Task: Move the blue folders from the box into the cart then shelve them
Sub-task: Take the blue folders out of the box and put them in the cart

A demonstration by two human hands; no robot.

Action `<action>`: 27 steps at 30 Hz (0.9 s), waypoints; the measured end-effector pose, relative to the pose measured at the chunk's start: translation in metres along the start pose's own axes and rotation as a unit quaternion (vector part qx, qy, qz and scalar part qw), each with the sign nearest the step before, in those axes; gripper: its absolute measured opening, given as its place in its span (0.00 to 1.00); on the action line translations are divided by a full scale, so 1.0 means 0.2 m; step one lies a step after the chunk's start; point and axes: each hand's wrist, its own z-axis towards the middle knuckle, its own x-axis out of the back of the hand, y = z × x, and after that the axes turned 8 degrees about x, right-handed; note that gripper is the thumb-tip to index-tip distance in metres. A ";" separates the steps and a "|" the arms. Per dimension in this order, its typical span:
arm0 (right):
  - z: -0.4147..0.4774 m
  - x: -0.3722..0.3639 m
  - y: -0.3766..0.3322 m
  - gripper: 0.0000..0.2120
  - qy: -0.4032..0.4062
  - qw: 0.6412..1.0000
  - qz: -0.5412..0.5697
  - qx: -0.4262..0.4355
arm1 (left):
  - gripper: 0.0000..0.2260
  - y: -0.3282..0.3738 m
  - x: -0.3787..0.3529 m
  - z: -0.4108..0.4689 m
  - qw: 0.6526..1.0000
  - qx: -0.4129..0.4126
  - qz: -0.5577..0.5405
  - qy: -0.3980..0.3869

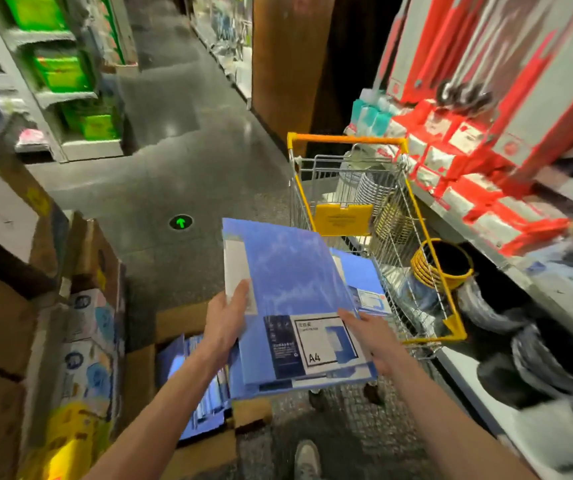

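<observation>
While the cardboard box (pixel 205 448) by the feet holds blue folders (pixel 188 375) and the cart (pixel 347 138) beyond carries another folder (pixel 364 271) beside a yellow basket (pixel 423 270), the left grip (pixel 224 327) and right grip (pixel 371 341) clasp one held folder (pixel 288 282) by its near side edges.

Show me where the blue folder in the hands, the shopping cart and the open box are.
blue folder (pixel 288 278), head view, on its front cover.
shopping cart (pixel 347 138), head view, on its orange top bar.
open box (pixel 174 323), head view, on its far cardboard flap.

Forearms extended, left hand (pixel 224 329) and right hand (pixel 373 344) gripping blue folders (pixel 288 278)
</observation>
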 end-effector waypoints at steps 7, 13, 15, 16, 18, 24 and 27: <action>0.03 0.41 0.11 0.10 0.090 0.994 0.052 -0.044 | 0.11 0.03 -0.53 0.01 0.994 -0.041 0.075 -0.075; 0.42 0.84 0.43 0.30 0.126 0.990 0.034 -0.045 | 0.11 0.02 -1.03 0.17 0.987 -0.049 0.120 -0.092; 0.62 0.98 0.58 0.36 0.125 0.991 0.004 -0.043 | 0.11 0.01 -1.17 0.23 0.986 -0.055 0.134 -0.077; 0.68 1.03 0.59 0.38 0.120 0.992 -0.008 -0.042 | 0.10 0.01 -1.24 0.26 0.985 -0.060 0.144 -0.068; 0.81 1.14 0.63 0.40 0.099 0.994 -0.009 -0.040 | 0.10 -0.01 -1.38 0.32 0.984 -0.064 0.160 -0.044; 0.90 1.27 0.35 0.20 0.078 0.993 -0.025 -0.081 | 0.12 -0.04 -1.61 0.48 0.988 -0.038 0.151 0.004; 1.06 1.27 0.38 0.20 0.075 0.991 -0.028 -0.105 | 0.10 -0.03 -1.69 0.57 0.987 -0.044 0.157 0.018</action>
